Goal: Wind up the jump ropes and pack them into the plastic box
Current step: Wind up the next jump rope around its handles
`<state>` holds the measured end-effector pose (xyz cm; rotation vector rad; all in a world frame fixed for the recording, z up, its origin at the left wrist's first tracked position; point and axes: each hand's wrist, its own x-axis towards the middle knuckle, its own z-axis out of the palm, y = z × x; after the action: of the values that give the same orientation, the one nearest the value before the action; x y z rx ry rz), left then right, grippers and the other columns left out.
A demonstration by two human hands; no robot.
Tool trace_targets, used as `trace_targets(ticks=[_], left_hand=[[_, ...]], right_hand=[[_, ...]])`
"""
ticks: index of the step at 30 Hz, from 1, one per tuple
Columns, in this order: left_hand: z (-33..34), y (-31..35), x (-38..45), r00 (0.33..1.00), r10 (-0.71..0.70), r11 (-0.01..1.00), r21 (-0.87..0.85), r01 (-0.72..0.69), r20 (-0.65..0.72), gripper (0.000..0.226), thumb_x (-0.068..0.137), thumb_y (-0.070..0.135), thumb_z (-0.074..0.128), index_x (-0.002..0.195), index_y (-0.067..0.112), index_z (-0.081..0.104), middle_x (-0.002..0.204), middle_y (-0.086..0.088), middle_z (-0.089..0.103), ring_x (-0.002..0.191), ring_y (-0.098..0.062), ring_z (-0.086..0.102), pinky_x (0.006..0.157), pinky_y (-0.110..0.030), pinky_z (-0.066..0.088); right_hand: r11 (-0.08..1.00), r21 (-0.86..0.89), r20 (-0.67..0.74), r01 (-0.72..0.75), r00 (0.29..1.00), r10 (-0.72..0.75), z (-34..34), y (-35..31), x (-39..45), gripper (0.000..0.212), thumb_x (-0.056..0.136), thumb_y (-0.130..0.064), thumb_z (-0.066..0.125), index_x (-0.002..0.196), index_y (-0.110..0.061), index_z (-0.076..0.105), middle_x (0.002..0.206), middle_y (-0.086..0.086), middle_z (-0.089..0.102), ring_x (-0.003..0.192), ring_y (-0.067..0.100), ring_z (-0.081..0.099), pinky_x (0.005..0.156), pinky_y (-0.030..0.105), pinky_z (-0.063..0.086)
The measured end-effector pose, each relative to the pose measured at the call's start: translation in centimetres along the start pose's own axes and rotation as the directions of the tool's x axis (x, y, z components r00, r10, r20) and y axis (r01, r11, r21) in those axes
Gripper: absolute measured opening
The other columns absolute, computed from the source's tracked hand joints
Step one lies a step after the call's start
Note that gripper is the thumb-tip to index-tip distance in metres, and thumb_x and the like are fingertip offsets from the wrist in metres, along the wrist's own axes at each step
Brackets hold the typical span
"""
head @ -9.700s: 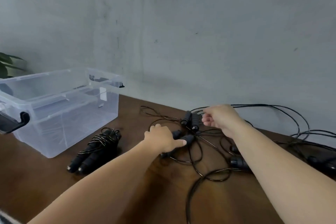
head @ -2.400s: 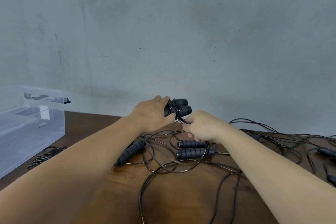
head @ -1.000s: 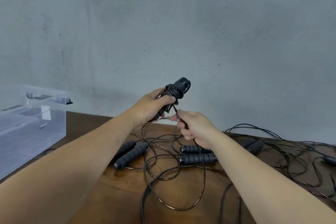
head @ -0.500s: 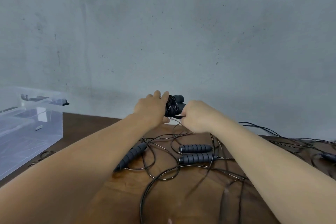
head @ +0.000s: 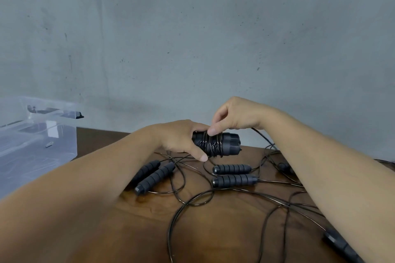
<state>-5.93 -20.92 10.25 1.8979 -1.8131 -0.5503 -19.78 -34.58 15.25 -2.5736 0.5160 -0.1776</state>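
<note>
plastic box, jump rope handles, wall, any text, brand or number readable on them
None: no readable text.
Plastic box: a pale patch on its wall, too blurred to tell if it is printed.
Jump rope handles: plain ribbed foam, no marking.
Wall: bare, only specks.

The left hand holds a pair of black foam-grip handles wound with thin black cable above the brown wooden tabletop; the right hand is above it, fingers touching the windings. Below lie two loose pairs of black ribbed handles, one left, one right, among loose black cable. The clear plastic box stands far left, before the grey concrete wall.
</note>
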Motion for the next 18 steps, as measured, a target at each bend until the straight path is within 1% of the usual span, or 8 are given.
trace_targets(ticks=[2,4,6,8,10,13,16,18], left_hand=[[0.1,-0.3,-0.5,1.000,0.002,0.983,-0.185,-0.002,0.000,0.053,0.075,0.027,0.082,0.121,0.037,0.057,0.110,0.015,0.069,0.105,-0.005,0.063,0.094,-0.022,0.044],[0.5,-0.7,-0.7,1.000,0.023,0.936,-0.353,-0.022,0.000,0.059,0.068,0.032,0.084,0.121,0.035,0.060,0.114,0.012,0.070,0.108,-0.006,0.064,0.097,-0.023,0.045],[1.1,-0.9,-0.6,0.999,0.051,0.871,-0.489,-0.048,-0.007,0.063,0.061,0.037,0.081,0.121,0.029,0.062,0.116,0.006,0.070,0.110,-0.012,0.064,0.098,-0.026,0.047],[1.6,-1.3,-0.2,0.996,0.075,0.789,-0.609,-0.082,-0.037,0.067,0.062,0.033,0.080,0.125,0.018,0.061,0.115,0.000,0.069,0.106,-0.016,0.064,0.093,-0.029,0.049],[1.9,-1.6,0.3,0.994,0.044,0.749,-0.655,-0.097,-0.096,0.081,0.061,0.034,0.081,0.135,0.017,0.053,0.124,-0.002,0.065,0.113,-0.017,0.061,0.099,-0.035,0.047],[2.1,-1.9,0.7,0.986,-0.019,0.714,-0.693,-0.105,-0.169,0.099,0.058,0.037,0.083,0.146,0.031,0.038,0.134,0.001,0.059,0.118,-0.019,0.059,0.091,-0.033,0.049],[2.4,-1.9,1.0,0.977,-0.021,0.691,-0.709,-0.139,-0.212,0.083,0.068,0.034,0.078,0.144,0.032,0.044,0.126,0.000,0.063,0.099,-0.012,0.062,0.070,-0.024,0.049],[2.5,-1.9,1.2,0.957,-0.079,0.661,-0.733,-0.160,-0.281,0.070,0.074,0.032,0.077,0.139,0.030,0.051,0.115,-0.002,0.068,0.088,-0.013,0.061,0.066,-0.024,0.047]], right_hand=[[0.965,0.261,-0.015,0.000,1.000,0.004,0.4,0.9,0.2,0.033,0.057,-0.044,0.086,0.077,-0.020,0.077,0.072,-0.007,0.069,0.069,0.009,0.061,0.071,0.028,0.050],[0.861,0.509,-0.010,-0.023,0.999,0.032,0.9,1.6,0.2,0.028,0.061,-0.035,0.080,0.080,-0.015,0.073,0.074,0.000,0.069,0.067,0.015,0.063,0.070,0.030,0.054],[0.759,0.649,0.010,-0.058,0.998,0.068,1.4,2.3,0.2,0.032,0.071,-0.029,0.076,0.093,-0.008,0.067,0.076,0.001,0.070,0.067,0.014,0.066,0.065,0.027,0.054],[0.634,0.772,-0.006,-0.044,0.997,0.076,2.3,3.0,0.6,0.023,0.085,-0.022,0.069,0.102,-0.007,0.065,0.082,0.001,0.071,0.072,0.015,0.067,0.070,0.029,0.053],[0.545,0.839,-0.058,-0.004,0.994,0.098,3.2,3.3,1.0,0.010,0.094,-0.018,0.060,0.098,-0.014,0.068,0.080,0.000,0.070,0.070,0.014,0.064,0.069,0.028,0.050],[0.511,0.857,-0.144,0.063,0.982,0.120,4.8,3.3,1.3,0.029,0.101,-0.010,0.044,0.082,-0.017,0.065,0.059,-0.004,0.054,0.047,0.007,0.039,0.045,0.020,0.024],[0.553,0.831,-0.189,0.056,0.964,0.186,6.1,3.5,1.1,0.033,0.101,-0.005,0.034,0.081,-0.010,0.059,0.053,-0.003,0.047,0.045,0.008,0.030,0.046,0.023,0.018],[0.601,0.799,-0.186,0.023,0.960,0.211,7.0,3.7,0.9,0.028,0.103,-0.015,0.039,0.089,-0.005,0.060,0.057,-0.002,0.050,0.045,0.009,0.030,0.043,0.021,0.021]])
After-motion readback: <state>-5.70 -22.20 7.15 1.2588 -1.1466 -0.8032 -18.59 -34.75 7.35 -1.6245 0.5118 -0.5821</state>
